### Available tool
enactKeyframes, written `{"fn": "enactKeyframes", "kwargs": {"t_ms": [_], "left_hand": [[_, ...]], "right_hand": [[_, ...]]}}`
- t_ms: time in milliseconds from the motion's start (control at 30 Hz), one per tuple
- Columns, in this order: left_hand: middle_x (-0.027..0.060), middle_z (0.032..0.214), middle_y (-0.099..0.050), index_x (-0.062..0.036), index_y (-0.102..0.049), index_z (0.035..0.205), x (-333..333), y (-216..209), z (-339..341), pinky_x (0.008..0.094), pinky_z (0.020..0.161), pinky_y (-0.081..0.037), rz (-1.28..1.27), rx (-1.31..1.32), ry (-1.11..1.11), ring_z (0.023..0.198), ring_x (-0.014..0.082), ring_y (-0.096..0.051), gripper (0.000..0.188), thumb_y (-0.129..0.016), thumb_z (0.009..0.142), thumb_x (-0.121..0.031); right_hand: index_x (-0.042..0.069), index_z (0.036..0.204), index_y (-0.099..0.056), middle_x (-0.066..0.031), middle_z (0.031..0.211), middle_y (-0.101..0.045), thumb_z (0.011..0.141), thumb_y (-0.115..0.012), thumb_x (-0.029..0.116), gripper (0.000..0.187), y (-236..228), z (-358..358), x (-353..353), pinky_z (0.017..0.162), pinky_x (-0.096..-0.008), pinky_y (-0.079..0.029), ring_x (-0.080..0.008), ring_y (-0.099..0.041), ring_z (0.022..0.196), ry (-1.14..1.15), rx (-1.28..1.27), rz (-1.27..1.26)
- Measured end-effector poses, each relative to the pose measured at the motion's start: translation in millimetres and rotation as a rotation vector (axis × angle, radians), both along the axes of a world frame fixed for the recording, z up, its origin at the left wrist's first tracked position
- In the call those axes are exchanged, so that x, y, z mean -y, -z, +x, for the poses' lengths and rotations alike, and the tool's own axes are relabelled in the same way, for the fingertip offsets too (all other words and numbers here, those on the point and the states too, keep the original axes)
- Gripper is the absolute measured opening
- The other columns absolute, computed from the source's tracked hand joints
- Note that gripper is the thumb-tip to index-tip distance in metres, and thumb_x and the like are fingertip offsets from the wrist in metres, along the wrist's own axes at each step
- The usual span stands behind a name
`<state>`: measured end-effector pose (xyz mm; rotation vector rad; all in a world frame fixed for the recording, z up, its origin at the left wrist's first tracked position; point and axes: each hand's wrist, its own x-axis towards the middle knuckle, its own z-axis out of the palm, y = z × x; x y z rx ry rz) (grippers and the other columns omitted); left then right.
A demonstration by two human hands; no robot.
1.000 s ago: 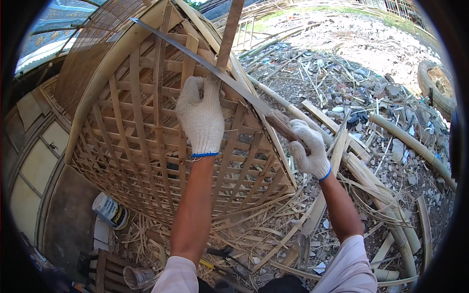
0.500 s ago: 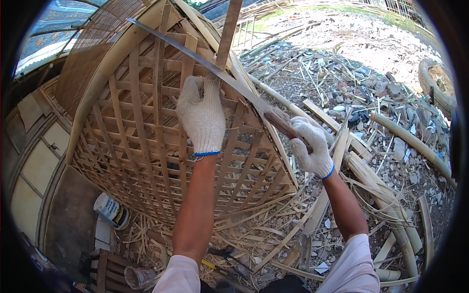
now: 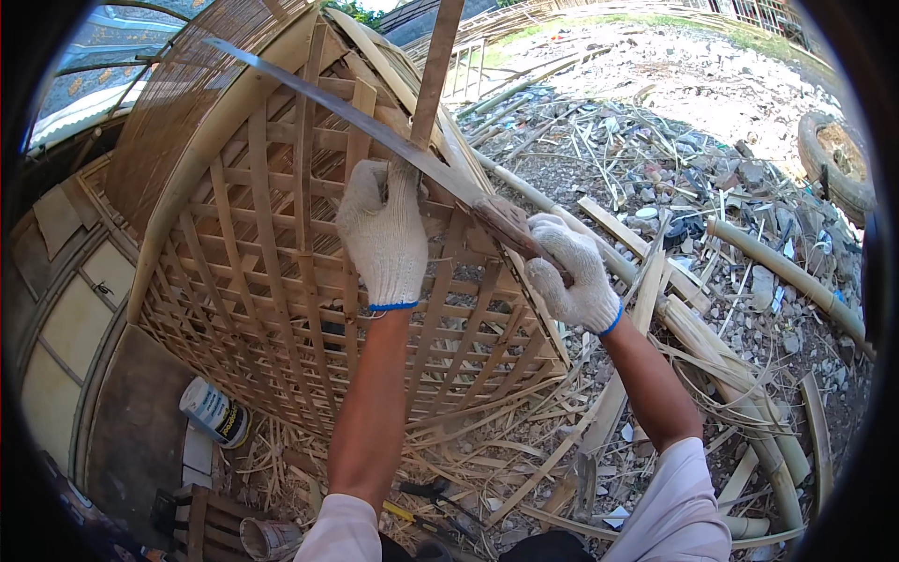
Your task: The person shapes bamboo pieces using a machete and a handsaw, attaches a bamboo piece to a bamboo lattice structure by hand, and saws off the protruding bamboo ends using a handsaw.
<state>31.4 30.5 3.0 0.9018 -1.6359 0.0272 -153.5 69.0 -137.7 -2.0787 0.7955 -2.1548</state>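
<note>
In a white knitted glove with a blue cuff, my left hand is closed round an upright bamboo strip at the top of a woven bamboo lattice. My right hand, gloved the same way, grips the wooden handle of a handsaw. The long blade slants up to the left and crosses the strip just above my left hand's fingers. Whether its teeth are cutting into the strip cannot be made out. The lattice's top edge, framed in bamboo, runs beneath the blade.
A white bucket lies tilted at the lower left, near a slatted wooden piece and a small dirty pot. Bamboo poles and loose strips litter the rubble on the right. An old tyre rests at the far right.
The saw has slid up and to the left along its length, carried by my right hand. My left hand has shifted slightly down but keeps its hold on the strip.
</note>
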Motion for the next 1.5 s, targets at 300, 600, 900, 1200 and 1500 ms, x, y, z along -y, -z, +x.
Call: {"fn": "enactKeyframes", "kwargs": {"t_ms": [300,600,900,1200,1500], "left_hand": [[0.0086,0.073,-0.060,0.0010,-0.061,0.088,-5.2,1.9,1.7,0.0374,0.069,-0.046,0.066,-0.019,0.023,0.070,0.0193,-0.056,0.029,-0.066,0.103,-0.024],[0.0095,0.075,-0.061,0.0015,-0.061,0.088,-1.0,3.2,-1.9,0.0376,0.068,-0.046,-0.009,0.001,0.052,0.070,0.0199,-0.056,0.028,-0.066,0.102,-0.022],[0.0091,0.075,-0.060,0.0013,-0.060,0.086,1.7,1.0,3.4,0.0381,0.071,-0.047,-0.045,0.017,0.006,0.071,0.0204,-0.057,0.031,-0.066,0.103,-0.025],[0.0084,0.080,-0.062,0.0030,-0.061,0.091,4.0,3.3,5.6,0.0361,0.071,-0.048,0.048,-0.012,0.049,0.074,0.0190,-0.057,0.028,-0.063,0.104,-0.022],[0.0107,0.086,-0.066,0.0038,-0.064,0.109,-12.4,-3.4,21.3,0.0339,0.070,-0.052,0.040,0.007,0.097,0.073,0.0152,-0.061,0.026,-0.055,0.109,-0.021]], "right_hand": [[0.001,0.089,-0.065,-0.0186,0.086,-0.060,0.088,-0.071,0.012,0.013,-14.1,14.1,1.1,0.085,-0.0427,-0.052,-0.0383,-0.060,0.083,0.030,0.068,-0.091],[-0.005,0.098,-0.064,-0.0203,0.095,-0.063,0.094,-0.067,0.018,0.023,-3.7,8.2,7.9,0.089,-0.0425,-0.052,-0.0383,-0.063,0.092,0.127,-0.017,-0.019],[-0.001,0.087,-0.061,-0.0159,0.080,-0.054,0.087,-0.070,0.013,0.016,-1.1,-1.3,7.6,0.081,-0.0452,-0.049,-0.0355,-0.055,0.079,-0.003,-0.041,-0.079],[-0.001,0.083,-0.060,-0.0171,0.081,-0.055,0.089,-0.070,0.015,0.019,14.1,-4.2,5.3,0.084,-0.0430,-0.050,-0.0364,-0.057,0.081,-0.034,-0.010,-0.031],[-0.002,0.089,-0.063,-0.0131,0.076,-0.053,0.096,-0.067,0.022,0.025,-34.7,28.9,-57.1,0.078,-0.0427,-0.050,-0.0318,-0.056,0.073,0.020,0.217,-0.203]]}}
